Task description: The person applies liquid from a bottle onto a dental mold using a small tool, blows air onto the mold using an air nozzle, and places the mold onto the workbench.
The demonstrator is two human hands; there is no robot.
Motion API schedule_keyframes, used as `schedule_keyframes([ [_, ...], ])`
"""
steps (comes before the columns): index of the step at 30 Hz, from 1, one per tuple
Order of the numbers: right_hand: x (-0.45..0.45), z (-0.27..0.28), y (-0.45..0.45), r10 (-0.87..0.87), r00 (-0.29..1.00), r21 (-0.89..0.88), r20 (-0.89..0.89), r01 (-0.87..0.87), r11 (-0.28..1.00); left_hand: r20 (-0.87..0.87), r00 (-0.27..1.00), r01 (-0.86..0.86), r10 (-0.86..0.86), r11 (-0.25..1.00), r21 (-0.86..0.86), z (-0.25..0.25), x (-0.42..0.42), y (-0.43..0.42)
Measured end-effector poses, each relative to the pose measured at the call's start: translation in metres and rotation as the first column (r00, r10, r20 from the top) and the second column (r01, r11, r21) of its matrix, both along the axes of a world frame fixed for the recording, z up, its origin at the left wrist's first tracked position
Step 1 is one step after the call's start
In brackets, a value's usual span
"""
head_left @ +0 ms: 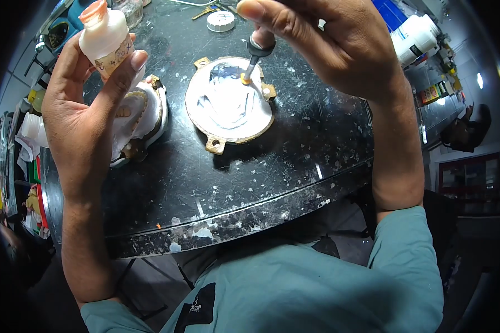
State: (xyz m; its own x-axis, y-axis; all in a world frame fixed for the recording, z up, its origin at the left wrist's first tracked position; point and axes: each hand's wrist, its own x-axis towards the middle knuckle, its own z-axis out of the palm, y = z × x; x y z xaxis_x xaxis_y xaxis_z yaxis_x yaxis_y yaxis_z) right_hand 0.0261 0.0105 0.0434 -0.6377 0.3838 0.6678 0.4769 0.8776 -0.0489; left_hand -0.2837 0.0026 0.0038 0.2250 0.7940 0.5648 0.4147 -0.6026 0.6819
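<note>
My left hand (83,114) grips a small white bottle (108,41) upright; it has a reddish-orange neck and a handwritten label. In my right hand (344,47), thumb and fingers close on a brush (253,62) with a dark collar, grey shaft and yellowish tip. That tip rests at the upper right of white plaster (233,114) filling a round brass flask half (215,145). Glare washes out much of the plaster. Below my left hand lies another flask half (161,125), partly hidden, with plaster and a yellowish row of teeth (122,111).
A white cap (221,21) lies at the back of the scratched black table (294,166), near a brass-coloured tool (204,12). A large white bottle (415,40) lies tilted at the right. A glass jar (130,12) stands at the back left. The table's front edge (250,227) curves before me.
</note>
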Motion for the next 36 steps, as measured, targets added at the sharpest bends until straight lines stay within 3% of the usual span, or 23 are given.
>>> schedule_keyframes([
  [7,-0.007,0.011,-0.013,-0.046,0.998,0.028,0.037,0.045,0.999,-0.009,1.000,-0.004,0.004,1.000,0.008,0.000,0.000,0.000],
  [10,-0.009,0.003,-0.009,0.000,0.999,-0.087,-0.051,-0.004,0.996,-0.016,1.000,0.003,-0.003,1.000,0.031,-0.001,-0.001,0.001],
  [15,-0.005,0.002,-0.003,0.015,1.000,0.002,-0.007,-0.015,1.000,-0.046,0.999,0.015,-0.013,0.999,0.050,0.000,-0.001,0.001],
  [18,-0.012,0.007,-0.014,0.061,0.998,-0.144,-0.020,-0.063,0.988,-0.035,0.999,0.017,-0.016,0.999,0.047,0.000,-0.001,0.001],
  [19,-0.011,-0.003,-0.005,0.159,0.978,-0.165,-0.133,-0.180,0.970,-0.022,1.000,0.021,-0.020,0.999,0.039,0.000,0.000,0.001],
  [23,-0.005,0.007,-0.008,0.071,0.996,-0.163,-0.056,-0.079,0.983,-0.026,0.999,0.025,-0.024,0.999,0.028,0.002,0.000,0.000],
  [26,-0.009,0.000,-0.012,0.092,0.976,-0.292,-0.196,-0.147,0.945,-0.009,1.000,0.030,-0.030,0.999,0.025,0.000,-0.001,0.001],
  [27,-0.008,-0.001,-0.010,0.118,0.963,-0.268,-0.242,-0.184,0.946,0.007,0.999,0.034,-0.035,0.999,0.022,0.000,-0.001,0.001],
  [33,-0.003,0.003,-0.008,-0.002,1.000,-0.091,-0.025,0.000,0.996,-0.023,0.999,0.027,-0.026,0.999,0.039,0.000,-0.001,0.001],
  [36,-0.003,-0.004,0.000,0.125,0.988,-0.020,-0.089,-0.127,0.992,-0.051,0.999,0.008,-0.005,0.998,0.057,0.002,0.001,-0.001],
])
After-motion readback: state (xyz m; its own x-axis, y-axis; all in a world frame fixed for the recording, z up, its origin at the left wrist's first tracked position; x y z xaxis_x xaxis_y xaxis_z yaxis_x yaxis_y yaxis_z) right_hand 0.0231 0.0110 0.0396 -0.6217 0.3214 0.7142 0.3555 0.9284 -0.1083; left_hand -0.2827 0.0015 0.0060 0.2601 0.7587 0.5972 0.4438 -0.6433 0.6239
